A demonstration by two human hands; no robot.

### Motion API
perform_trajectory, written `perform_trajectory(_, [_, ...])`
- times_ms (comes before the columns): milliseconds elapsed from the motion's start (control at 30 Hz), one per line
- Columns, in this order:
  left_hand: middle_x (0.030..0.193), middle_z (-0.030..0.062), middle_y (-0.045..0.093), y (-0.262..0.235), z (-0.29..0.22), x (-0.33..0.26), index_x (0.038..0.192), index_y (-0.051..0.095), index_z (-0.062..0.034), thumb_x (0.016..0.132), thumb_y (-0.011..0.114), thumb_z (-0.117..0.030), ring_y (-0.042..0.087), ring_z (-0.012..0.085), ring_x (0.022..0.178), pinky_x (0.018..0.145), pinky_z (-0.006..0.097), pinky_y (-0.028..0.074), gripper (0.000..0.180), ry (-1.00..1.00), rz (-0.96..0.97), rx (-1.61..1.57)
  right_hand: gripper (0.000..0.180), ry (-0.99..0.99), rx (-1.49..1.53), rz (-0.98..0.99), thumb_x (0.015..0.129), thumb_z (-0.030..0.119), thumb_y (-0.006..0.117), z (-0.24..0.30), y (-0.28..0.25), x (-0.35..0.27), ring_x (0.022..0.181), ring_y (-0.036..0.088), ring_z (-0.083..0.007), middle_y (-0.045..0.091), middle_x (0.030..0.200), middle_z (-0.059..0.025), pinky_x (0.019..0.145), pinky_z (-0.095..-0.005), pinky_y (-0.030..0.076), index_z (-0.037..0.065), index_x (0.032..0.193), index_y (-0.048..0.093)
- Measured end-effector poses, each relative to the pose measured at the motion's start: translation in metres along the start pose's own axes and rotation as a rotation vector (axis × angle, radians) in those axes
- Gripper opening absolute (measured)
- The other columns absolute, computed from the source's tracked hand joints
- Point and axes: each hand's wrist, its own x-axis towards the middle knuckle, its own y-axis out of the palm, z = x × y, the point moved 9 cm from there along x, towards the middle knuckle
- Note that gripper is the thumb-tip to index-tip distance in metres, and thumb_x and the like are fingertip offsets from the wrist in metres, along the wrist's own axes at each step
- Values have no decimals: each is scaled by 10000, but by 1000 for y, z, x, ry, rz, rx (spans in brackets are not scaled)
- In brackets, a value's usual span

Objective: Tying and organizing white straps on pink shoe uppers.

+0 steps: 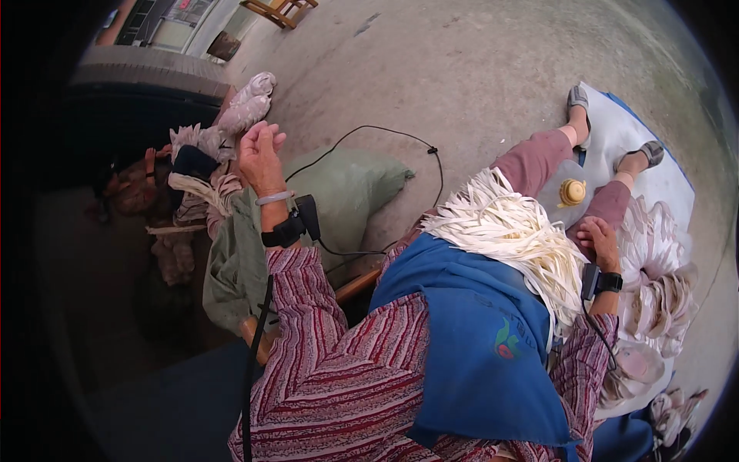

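Observation:
A heap of long cream strips [508,223] lies across my lap, over a blue apron [481,323]. My left hand [262,158] is raised over the left side, its fingers loosely bent and nothing visible in them. Close beside it are pale bundles of strips or cloth [200,146]. My right hand [600,240] is at the right edge of the cream heap, fingers slightly curled and apart. I see nothing held in it, though part of its palm is hidden. A small yellow, ridged round object [571,192] sits between my legs, just beyond the heap.
Several round bundles of pale strips [654,304] lie on a white sheet [662,189] to the right. Green sacks [346,185] stand on the left, with a black cable [385,128] looping past them. Another person [135,189] is in shadow at far left. A wooden stool [281,11] stands farther off.

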Motion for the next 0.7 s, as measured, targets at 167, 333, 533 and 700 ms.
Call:
perform_trajectory(167, [936, 114, 622, -101, 47, -6, 1054, 519, 21, 891, 532, -151, 610, 148, 752, 701, 234, 505, 237, -27, -323, 3, 272, -11, 115, 32, 876, 227, 585, -2, -5, 14, 678, 585, -71, 615, 897, -38, 509, -162, 466, 49, 1080, 559])
perform_trajectory(333, [903, 112, 633, -144, 94, -19, 1035, 535, 18, 874, 529, -167, 606, 165, 789, 726, 272, 488, 246, -117, -479, 173, 286, 44, 117, 11, 891, 233, 567, -20, -17, 21, 630, 573, -68, 623, 885, -43, 446, -159, 440, 45, 1104, 539])
perform_trajectory(533, [951, 100, 604, -72, 128, -45, 1095, 507, 29, 813, 606, -193, 580, 162, 880, 785, 274, 467, 372, -240, -209, 604, 298, 73, 105, -1, 897, 252, 563, -26, -16, 25, 620, 566, -71, 619, 884, -35, 433, -165, 420, 52, 1114, 532])
perform_trajectory(700, [1044, 134, 567, -64, 135, -20, 1176, 417, 31, 812, 617, -201, 566, 193, 923, 827, 296, 456, 476, -150, -275, 379, 271, 48, 110, -13, 902, 246, 554, -19, -20, 24, 609, 562, -70, 616, 869, -28, 424, -165, 416, 56, 1095, 542])
